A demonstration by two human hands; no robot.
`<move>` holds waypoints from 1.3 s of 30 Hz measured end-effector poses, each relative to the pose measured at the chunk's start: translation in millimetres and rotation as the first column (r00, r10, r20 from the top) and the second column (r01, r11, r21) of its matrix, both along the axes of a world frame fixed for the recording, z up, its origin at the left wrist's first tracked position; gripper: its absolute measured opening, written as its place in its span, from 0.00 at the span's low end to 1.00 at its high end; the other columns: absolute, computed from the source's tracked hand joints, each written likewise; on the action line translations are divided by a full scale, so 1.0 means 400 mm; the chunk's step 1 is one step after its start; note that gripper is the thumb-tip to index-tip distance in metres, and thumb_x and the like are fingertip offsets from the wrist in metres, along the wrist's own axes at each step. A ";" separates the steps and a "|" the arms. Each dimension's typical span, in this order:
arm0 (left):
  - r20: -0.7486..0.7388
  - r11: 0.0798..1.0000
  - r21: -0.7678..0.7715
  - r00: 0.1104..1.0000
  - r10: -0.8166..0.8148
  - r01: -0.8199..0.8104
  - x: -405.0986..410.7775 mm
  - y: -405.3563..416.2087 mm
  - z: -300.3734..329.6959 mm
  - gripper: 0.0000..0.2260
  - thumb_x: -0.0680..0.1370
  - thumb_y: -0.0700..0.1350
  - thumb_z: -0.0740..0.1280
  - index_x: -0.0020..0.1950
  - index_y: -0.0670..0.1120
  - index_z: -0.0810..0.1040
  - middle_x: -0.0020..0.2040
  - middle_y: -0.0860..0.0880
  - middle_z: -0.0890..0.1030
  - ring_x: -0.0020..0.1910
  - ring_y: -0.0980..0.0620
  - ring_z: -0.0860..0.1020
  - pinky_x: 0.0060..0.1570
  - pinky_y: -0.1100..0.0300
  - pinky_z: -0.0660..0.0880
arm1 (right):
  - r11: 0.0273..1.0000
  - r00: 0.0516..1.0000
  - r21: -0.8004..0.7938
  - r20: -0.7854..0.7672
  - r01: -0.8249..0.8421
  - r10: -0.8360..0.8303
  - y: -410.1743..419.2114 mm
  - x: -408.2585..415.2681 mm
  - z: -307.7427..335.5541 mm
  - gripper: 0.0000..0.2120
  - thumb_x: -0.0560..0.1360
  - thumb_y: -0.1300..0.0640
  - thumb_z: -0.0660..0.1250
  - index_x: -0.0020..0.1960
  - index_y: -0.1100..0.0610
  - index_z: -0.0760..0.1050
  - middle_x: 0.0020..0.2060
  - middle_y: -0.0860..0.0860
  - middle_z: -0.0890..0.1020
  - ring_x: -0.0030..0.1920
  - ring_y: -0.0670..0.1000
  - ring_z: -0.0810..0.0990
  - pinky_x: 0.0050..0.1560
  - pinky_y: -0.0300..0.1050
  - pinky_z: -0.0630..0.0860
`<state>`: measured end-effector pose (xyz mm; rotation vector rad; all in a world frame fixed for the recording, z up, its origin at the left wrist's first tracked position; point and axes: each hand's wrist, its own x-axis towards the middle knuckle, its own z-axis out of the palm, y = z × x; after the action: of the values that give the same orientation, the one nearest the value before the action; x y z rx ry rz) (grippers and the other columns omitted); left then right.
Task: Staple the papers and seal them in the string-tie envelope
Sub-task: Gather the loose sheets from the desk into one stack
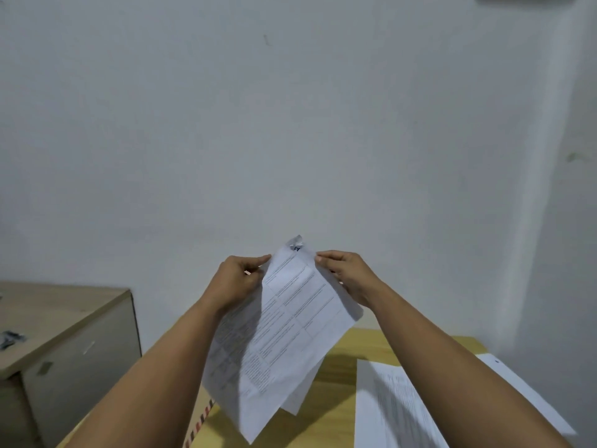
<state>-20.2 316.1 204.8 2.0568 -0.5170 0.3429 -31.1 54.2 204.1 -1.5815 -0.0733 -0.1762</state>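
A sheaf of printed papers [284, 334] hangs in the air above the wooden table, held up by one crumpled corner [295, 244]. My left hand [239, 279] pinches the papers' left edge just below that corner. My right hand [345, 276] pinches the right edge at the same height. The sheets fan apart toward the bottom. An envelope with a red and dark striped border [202, 418] peeks out on the table under my left forearm, mostly hidden. No stapler is in view.
More printed sheets [397, 405] lie on the yellow wooden table [339, 399] at the right. A low beige cabinet [64, 350] stands at the left with small dark objects [9, 338] on top. A plain wall fills the background.
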 end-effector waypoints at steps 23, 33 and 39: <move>-0.019 0.999 -0.046 1.000 0.022 -0.023 -0.032 0.011 0.006 0.12 0.79 0.44 0.68 0.61 0.56 0.82 0.41 0.54 0.86 0.41 0.51 0.84 0.44 0.55 0.80 | 0.997 0.990 -0.078 0.139 -0.022 0.033 0.039 -0.059 -0.004 0.11 0.77 0.61 0.76 0.59 0.56 0.84 0.47 0.56 0.90 0.52 0.57 0.89 0.57 0.49 0.83; -0.048 1.000 -0.006 0.999 0.005 -0.005 0.046 0.042 -0.073 0.19 0.79 0.42 0.67 0.65 0.61 0.81 0.48 0.58 0.86 0.43 0.59 0.83 0.48 0.55 0.82 | 0.989 0.983 -0.122 0.170 0.084 -0.063 0.104 0.007 -0.078 0.11 0.80 0.63 0.72 0.60 0.53 0.86 0.43 0.58 0.87 0.42 0.50 0.87 0.44 0.38 0.82; -0.140 0.999 0.023 0.989 0.049 -0.046 0.104 0.091 -0.181 0.18 0.79 0.41 0.67 0.65 0.60 0.81 0.47 0.61 0.85 0.43 0.68 0.81 0.45 0.68 0.76 | 0.998 1.000 -0.062 -0.009 -0.023 0.023 0.151 0.090 -0.186 0.11 0.78 0.66 0.72 0.59 0.56 0.85 0.45 0.64 0.87 0.48 0.63 0.88 0.52 0.55 0.86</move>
<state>21.4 352.5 132.4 2.0969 -0.3873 0.2201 5.0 114.6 129.6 -1.6427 -0.0914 -0.1505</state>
